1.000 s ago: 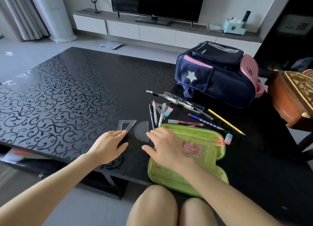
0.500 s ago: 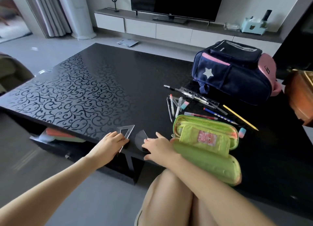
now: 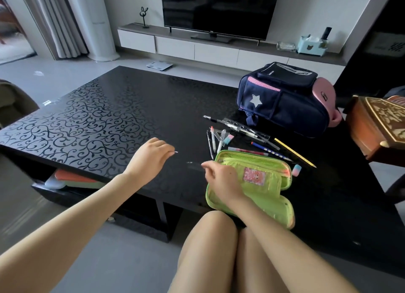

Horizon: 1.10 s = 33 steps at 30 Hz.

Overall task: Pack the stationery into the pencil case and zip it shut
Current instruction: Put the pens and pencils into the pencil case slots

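Right grip (image 3: 221,178) pinching protractor (image 3: 194,166), left grip (image 3: 151,159) pinching set-square (image 3: 175,152)

Green pencil case (image 3: 263,189) lying open, pens (image 3: 220,142) scattered just behind

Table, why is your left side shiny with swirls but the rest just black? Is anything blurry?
Head view: light glares off the glossy table on the left, revealing its swirls; elsewhere it reflects little. Head view: the clear plastic piece pinched by the right hand is faint and motion-smeared.

The clear piece (image 3: 194,166) in the right hand (image 3: 221,179) is blurred, perhaps a protractor; the left hand (image 3: 151,159) hides all but a tip of its clear sliver (image 3: 176,152).
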### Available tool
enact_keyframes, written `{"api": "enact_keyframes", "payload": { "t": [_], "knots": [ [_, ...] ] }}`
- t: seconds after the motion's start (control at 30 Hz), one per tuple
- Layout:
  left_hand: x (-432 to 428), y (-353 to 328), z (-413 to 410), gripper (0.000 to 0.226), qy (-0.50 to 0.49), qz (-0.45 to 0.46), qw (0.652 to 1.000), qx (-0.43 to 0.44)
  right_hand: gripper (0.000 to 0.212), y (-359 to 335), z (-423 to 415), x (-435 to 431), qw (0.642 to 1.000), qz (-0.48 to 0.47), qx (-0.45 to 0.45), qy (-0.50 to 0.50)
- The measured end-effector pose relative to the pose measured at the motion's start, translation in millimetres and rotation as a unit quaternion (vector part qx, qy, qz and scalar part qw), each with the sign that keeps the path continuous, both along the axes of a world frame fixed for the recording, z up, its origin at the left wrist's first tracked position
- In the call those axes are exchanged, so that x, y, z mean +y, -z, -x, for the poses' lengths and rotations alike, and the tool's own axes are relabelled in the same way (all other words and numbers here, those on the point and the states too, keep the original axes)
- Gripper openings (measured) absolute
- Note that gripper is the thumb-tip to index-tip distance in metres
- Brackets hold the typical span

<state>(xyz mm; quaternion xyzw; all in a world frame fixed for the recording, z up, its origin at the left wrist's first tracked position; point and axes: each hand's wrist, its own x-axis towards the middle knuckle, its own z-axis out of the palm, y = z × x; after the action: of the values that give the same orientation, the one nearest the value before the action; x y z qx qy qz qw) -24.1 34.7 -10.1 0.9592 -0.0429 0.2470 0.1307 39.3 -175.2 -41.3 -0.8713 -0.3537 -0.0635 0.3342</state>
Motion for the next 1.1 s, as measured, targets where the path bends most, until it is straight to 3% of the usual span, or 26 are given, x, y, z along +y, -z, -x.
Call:
{"api": "enact_keyframes", "payload": {
  "t": [0.07,0.17,0.23,0.33,0.43,0.73,0.83,0.93,1.03,1.1],
  "knots": [
    [-19,-7,-7,0.022,0.035,-0.001,0.999,-0.014,0.019,-12,-4,-36,0.999,-0.024,-0.014,0.041],
    [-53,-5,-15,0.029,0.119,-0.018,0.993,0.003,0.014,-8,-5,-104,0.996,0.033,-0.027,0.084],
    [-78,3,-21,0.008,0.181,-0.089,0.979,0.025,0.012,6,-3,-137,0.991,0.071,-0.008,0.111],
    [-111,11,-35,0.027,0.208,-0.229,0.947,0.088,0.027,24,0,-158,0.981,0.164,-0.04,0.094],
    [-150,13,-48,0.016,0.211,-0.315,0.907,0.182,0.032,39,-4,-165,0.972,0.214,-0.066,0.064],
    [-216,34,-59,0.023,0.216,-0.399,0.838,0.302,0.027,36,-11,-191,0.984,0.09,-0.009,0.156],
    [-209,53,-66,0.014,0.168,-0.324,0.859,0.359,0.024,36,-16,-197,0.983,0.099,-0.015,0.155],
    [-199,55,-71,0.03,0.155,-0.231,0.872,0.403,0.023,33,-20,-196,0.984,0.1,-0.001,0.147],
    [-190,43,-67,0.038,0.142,-0.122,0.905,0.381,0.02,23,-32,-191,0.985,0.088,-0.004,0.147],
    [-178,34,-70,0.038,0.122,-0.078,0.935,0.323,0.018,12,-46,-185,0.983,0.078,-0.002,0.164]
  ]
}}
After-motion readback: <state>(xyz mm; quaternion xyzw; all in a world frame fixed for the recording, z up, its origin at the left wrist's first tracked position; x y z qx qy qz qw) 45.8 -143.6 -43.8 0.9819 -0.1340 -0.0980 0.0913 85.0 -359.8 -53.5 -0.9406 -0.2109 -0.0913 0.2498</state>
